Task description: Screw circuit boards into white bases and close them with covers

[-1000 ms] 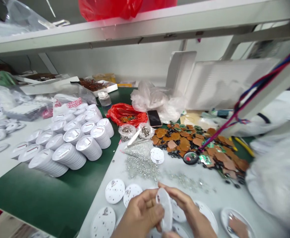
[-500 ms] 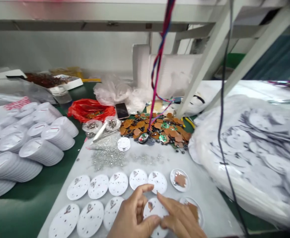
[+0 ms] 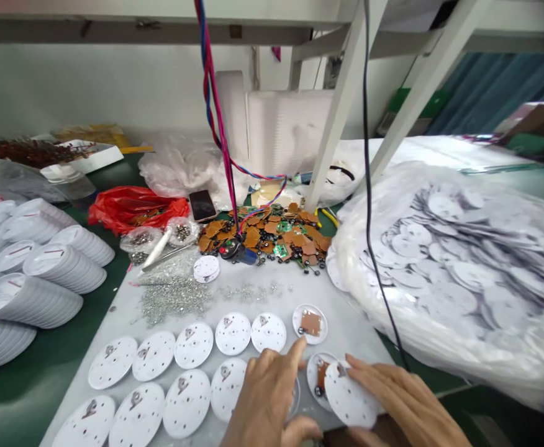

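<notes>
Right hand [image 3: 405, 403] has fingers on a white disc [image 3: 349, 394] at the desk [image 3: 351, 329] front edge, grip unclear; left hand [image 3: 267, 403] open, just beside another disc [image 3: 228, 388].

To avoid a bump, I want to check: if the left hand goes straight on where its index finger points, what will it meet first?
Probably the white round disc with a brown pad, just past the left hand's fingertip; depth is unclear here.
</notes>
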`<state>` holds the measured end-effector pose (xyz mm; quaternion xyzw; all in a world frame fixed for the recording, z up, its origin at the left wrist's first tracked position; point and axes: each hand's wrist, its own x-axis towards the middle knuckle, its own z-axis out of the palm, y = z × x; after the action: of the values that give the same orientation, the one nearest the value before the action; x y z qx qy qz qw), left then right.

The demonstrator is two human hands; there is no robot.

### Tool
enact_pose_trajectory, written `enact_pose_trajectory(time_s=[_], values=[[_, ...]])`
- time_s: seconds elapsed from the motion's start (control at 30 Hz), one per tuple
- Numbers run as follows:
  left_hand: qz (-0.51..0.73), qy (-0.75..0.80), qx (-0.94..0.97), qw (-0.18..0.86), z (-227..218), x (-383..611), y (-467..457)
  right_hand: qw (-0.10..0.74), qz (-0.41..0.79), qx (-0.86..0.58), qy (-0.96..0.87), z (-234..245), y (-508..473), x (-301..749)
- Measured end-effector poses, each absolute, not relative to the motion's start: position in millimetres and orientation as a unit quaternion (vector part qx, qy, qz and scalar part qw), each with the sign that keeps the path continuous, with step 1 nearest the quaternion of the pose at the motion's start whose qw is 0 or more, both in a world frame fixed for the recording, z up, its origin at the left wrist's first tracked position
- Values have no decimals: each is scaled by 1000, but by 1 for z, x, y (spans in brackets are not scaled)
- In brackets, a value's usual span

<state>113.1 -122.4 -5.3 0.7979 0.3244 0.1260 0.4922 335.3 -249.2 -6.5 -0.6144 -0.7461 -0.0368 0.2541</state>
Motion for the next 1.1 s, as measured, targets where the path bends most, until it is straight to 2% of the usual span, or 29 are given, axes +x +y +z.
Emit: enact_pose_trajectory(time_s=[0.1,0.27,0.67,0.9,1.1], values=[[107,285,847,436,-14,116,-124,231,-56,-608,-758,-2,-246,339],[124,279,863,403,-18,120,-122,207,-61,-602,-769,-3,-235,330],[111,262,875,391,-23,126,-124,160,-57,-572,-803,-6,-230,329],[127,258,877,385,-28,129,-125,190,-20,-580,-792,-7,-232,332],[113,264,883,372,-27,130,-127,176,-4,-571,-802,-1,-230,330]])
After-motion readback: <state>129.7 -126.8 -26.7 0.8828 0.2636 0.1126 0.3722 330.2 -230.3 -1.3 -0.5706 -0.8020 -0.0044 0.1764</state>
